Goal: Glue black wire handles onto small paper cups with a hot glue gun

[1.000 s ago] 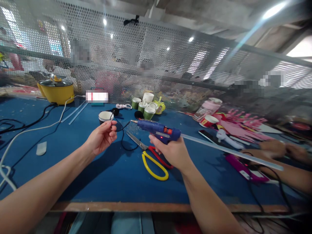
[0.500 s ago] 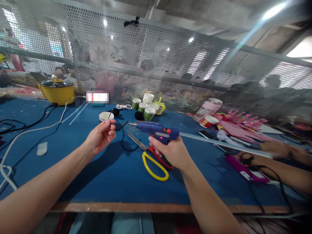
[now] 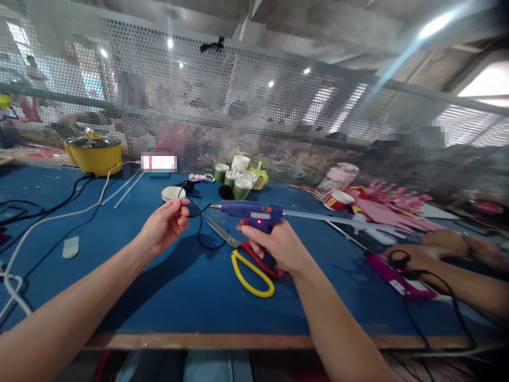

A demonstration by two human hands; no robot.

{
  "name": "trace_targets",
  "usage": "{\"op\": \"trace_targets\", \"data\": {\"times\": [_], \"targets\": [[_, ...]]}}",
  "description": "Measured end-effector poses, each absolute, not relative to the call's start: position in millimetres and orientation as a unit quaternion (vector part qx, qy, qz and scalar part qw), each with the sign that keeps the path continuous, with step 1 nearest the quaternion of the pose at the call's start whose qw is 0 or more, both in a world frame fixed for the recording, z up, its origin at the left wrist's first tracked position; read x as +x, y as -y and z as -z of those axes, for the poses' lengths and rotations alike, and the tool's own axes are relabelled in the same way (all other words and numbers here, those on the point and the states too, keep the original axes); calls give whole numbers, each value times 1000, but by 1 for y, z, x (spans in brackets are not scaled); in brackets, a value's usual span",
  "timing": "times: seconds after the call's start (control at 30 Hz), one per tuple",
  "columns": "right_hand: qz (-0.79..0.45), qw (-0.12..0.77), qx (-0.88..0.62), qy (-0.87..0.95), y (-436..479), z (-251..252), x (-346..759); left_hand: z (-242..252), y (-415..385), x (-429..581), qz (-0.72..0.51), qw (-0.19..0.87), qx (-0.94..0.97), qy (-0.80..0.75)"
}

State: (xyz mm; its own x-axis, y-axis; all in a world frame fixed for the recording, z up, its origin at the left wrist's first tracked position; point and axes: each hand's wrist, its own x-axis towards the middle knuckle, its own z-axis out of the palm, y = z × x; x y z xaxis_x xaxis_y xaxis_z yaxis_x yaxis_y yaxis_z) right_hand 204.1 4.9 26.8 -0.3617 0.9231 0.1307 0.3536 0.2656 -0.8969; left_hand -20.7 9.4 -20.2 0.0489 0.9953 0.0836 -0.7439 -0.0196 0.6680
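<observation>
My left hand (image 3: 167,225) pinches a thin black cord (image 3: 194,215) between thumb and fingertips. The cord's end sticks out to the right, at the metal nozzle of a blue glue gun (image 3: 250,211); whether they touch I cannot tell. Wrapped round the glue gun's handle is my right hand (image 3: 274,241). A clear glue stick (image 3: 314,216) runs out of the gun's back. Below the gun lie scissors (image 3: 253,273) with one yellow and one red handle, blades toward the upper left. Just behind my left hand stands a small white bowl (image 3: 172,192), its front partly hidden.
Green-and-white cups (image 3: 242,187) stand at the back by a perforated metal screen (image 3: 274,114). A yellow electric pot (image 3: 95,159) is at the back left, with a white cable (image 3: 59,212) across the table. At right, a co-worker's arm (image 3: 449,270) lies near a purple box (image 3: 400,278) and a phone.
The glue gun in my right hand has shifted slightly left and down, its nozzle closer to the cord's end. My left hand keeps its pinch, nearly still.
</observation>
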Motion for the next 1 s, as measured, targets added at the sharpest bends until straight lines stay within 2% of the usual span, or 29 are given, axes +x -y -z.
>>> {"op": "trace_targets", "data": {"times": [0.1, 0.27, 0.4, 0.8, 0.9, 1.0], "targets": [[-421, 376, -461, 685, -12, -28, 209, 18, -11, -22, -666, 652, 280, -230], [-326, 431, -518, 663, -42, -26, 224, 11, -14, -25, -669, 640, 273, -261], [-267, 325, -605, 676, -70, -15, 235, 1, -16, -27, -658, 628, 307, -281], [-84, 130, -703, 694, -107, 16, 238, -19, -18, -39, -569, 579, 450, -372], [-50, 104, -695, 709, -105, 9, 235, -19, -19, -38, -538, 572, 480, -392], [-31, 121, -645, 754, -96, -15, 222, -19, -19, -35, -497, 570, 500, -421]]}}
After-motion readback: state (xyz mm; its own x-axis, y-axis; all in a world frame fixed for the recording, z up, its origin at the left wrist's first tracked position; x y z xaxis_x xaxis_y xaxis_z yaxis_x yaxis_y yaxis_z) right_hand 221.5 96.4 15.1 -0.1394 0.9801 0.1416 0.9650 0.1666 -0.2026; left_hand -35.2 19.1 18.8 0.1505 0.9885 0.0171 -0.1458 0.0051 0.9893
